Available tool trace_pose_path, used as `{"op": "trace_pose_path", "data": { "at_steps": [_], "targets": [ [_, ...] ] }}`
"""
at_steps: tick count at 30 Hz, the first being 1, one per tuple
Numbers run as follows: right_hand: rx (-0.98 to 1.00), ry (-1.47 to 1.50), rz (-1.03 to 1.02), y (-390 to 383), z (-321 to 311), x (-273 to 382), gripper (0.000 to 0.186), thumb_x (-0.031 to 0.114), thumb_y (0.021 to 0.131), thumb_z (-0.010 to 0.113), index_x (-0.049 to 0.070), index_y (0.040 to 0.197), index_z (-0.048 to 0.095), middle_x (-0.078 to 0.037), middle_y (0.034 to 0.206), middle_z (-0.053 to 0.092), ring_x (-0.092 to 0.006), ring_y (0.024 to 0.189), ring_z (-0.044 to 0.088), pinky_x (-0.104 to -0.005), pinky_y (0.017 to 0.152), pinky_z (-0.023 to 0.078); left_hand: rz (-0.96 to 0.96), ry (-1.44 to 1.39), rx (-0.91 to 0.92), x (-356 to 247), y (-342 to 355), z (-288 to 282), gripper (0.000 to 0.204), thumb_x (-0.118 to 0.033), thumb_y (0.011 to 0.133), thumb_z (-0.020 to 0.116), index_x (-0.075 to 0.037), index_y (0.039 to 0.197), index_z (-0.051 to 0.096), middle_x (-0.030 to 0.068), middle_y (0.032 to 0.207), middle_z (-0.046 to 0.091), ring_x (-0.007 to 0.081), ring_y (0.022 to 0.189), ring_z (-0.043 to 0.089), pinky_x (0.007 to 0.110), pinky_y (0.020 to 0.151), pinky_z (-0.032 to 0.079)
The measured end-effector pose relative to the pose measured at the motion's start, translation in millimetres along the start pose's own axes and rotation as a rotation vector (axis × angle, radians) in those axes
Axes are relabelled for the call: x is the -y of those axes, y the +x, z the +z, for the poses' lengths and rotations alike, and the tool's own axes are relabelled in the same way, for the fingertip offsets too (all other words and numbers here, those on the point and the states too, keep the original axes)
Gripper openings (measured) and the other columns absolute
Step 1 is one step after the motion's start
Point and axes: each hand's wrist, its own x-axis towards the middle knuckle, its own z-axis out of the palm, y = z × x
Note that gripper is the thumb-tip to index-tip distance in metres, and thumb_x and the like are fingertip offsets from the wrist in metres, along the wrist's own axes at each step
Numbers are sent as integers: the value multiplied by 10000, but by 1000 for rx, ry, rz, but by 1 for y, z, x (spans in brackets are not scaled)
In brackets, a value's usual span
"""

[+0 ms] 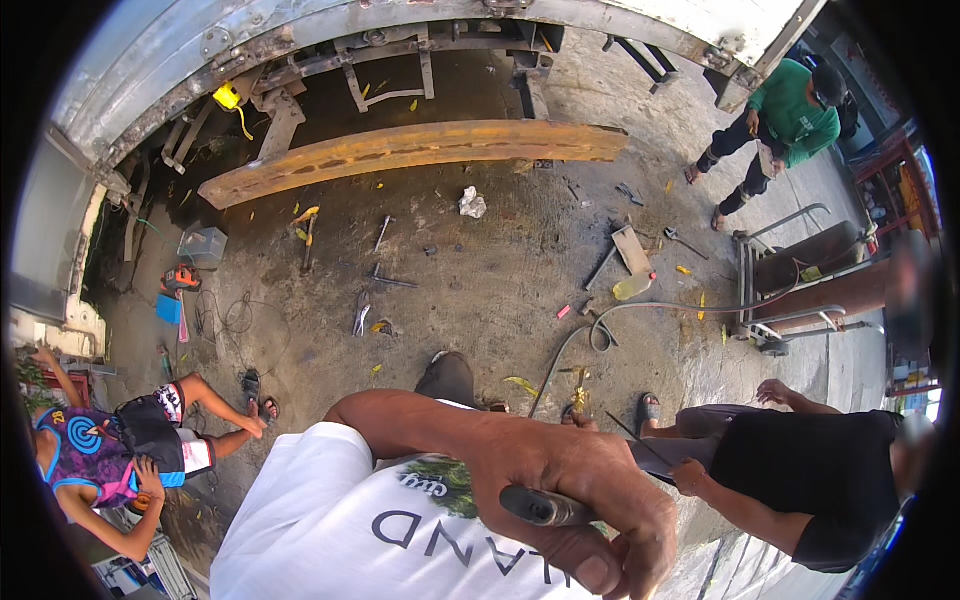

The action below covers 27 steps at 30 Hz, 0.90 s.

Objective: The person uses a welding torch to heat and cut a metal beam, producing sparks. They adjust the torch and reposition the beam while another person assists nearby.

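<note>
My left hand [590,490] crosses in front of my white shirt [330,500], close to the camera. Its fingers are curled round a dark, round-ended, handle-like thing [545,507]; the rest of that is hidden in the grip. Beyond it, fingertips that appear to be my right hand [578,418] are closed at a brass-coloured gas torch fitting [580,388]. The left hand covers most of the right one. A grey hose [560,362] runs over the ground toward the torch.
A long rusty beam [420,148] lies under a truck body [300,35]. Gas cylinders [820,295] rest on a cart at right. Tools, a bottle [632,287] and an orange power tool [181,279] litter the concrete. People stand at right [800,480], far right [800,115] and left [95,445].
</note>
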Motion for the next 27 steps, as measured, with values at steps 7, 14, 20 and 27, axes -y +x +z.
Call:
{"op": "trace_pose_path", "data": {
  "at_steps": [7,14,20,27],
  "targets": [
    [-159,-73,-85,-14,-11,3,357,394,976,575,40,1012,603,-70,756,603,-188,632,572,-354,544,458,71,-180,25,-20,-16,-3,267,-226,1000,619,37,1018,663,153,938,682,281,831,665,391,717,505],
    [-326,-185,-198,-33,-14,11,358,391,970,580,38,1015,610,-80,768,614,-195,652,584,-358,561,465,53,-169,188,-67,-39,-35,261,-214,991,610,44,953,622,163,844,628,322,747,623,407,649,469],
    [-504,-321,-307,-58,-23,30,358,389,965,584,36,1017,616,-88,779,624,-201,669,594,-362,575,470,210,-183,118,-98,-64,-49,255,-198,972,616,56,949,614,179,812,615,330,712,613,420,635,462],
    [-748,-532,-405,-86,-52,67,359,386,960,589,33,1019,624,-97,792,635,-208,688,606,-365,591,476,253,-105,-54,-124,-75,-52,317,-261,972,624,56,983,617,175,828,628,333,728,620,432,659,466]
  ]
}}
